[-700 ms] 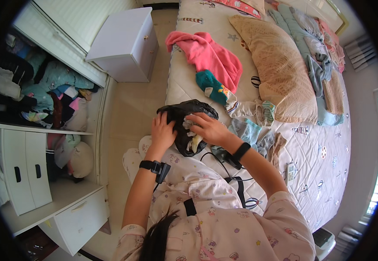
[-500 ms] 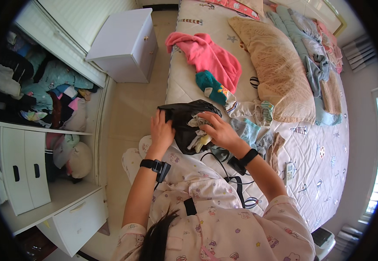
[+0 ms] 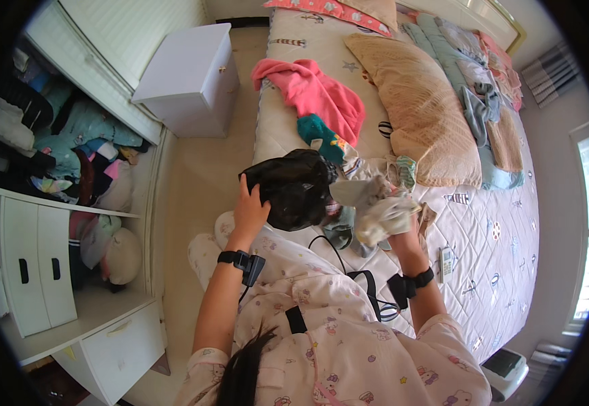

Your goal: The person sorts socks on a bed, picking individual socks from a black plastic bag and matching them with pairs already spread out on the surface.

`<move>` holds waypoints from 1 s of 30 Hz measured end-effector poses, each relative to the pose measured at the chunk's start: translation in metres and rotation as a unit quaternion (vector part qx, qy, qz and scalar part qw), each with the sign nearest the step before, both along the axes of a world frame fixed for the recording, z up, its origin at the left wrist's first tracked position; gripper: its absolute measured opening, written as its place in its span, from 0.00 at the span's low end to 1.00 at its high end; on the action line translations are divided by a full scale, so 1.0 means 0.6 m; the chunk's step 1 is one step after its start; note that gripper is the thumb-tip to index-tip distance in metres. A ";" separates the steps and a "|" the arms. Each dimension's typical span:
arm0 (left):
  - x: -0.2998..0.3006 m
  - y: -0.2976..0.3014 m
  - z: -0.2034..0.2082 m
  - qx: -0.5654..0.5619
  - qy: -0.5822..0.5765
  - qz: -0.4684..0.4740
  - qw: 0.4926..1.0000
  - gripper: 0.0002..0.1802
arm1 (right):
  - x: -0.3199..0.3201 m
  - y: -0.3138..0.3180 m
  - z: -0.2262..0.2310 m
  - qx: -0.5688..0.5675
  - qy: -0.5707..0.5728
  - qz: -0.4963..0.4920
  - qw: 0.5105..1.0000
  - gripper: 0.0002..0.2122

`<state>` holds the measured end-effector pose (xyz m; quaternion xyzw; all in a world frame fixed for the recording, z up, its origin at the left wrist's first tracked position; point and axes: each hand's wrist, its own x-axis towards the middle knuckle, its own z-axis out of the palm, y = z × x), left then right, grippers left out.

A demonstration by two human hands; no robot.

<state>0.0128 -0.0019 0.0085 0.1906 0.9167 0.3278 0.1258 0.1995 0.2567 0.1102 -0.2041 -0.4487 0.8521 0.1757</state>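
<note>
Now the bundle of pale cloths is out of the black plastic bag and hangs to its right, above the bed. A moment ago it was bunched at the bag's mouth under the right hand; since then that hand has swung away to the right with it. The right hand has the bundle by its right end; most of the fingers are hidden behind the cloth, and the bundle is blurred, so I cannot tell its separate pieces. The left hand has stayed at the bag, fingers closed on its left side. With the cloths drawn out, the bag looks to be the part being emptied, as far as I can judge; what remains inside is hidden.

Just below the bundle lies a grey-green cloth, beside a black cable. Beyond the bag are a teal sock and a pink garment, touching each other. Farther out, a tan pillow crosses the bed, a remote control lies near the right forearm, and folded clothes line the far right side.
</note>
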 end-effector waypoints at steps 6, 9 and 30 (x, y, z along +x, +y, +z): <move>0.012 -0.017 -0.011 0.014 0.042 -0.009 0.999 0.24 | 0.131 0.051 0.043 -0.023 -0.070 -0.019 0.997 0.13; 0.018 -0.007 0.026 -0.068 0.181 -0.048 0.980 0.23 | 0.221 0.106 0.037 0.121 -0.145 -0.041 0.981 0.14; -0.015 0.074 -0.070 -0.093 0.047 -0.255 0.961 0.26 | 0.696 0.012 0.585 0.239 -0.590 -0.185 0.749 0.16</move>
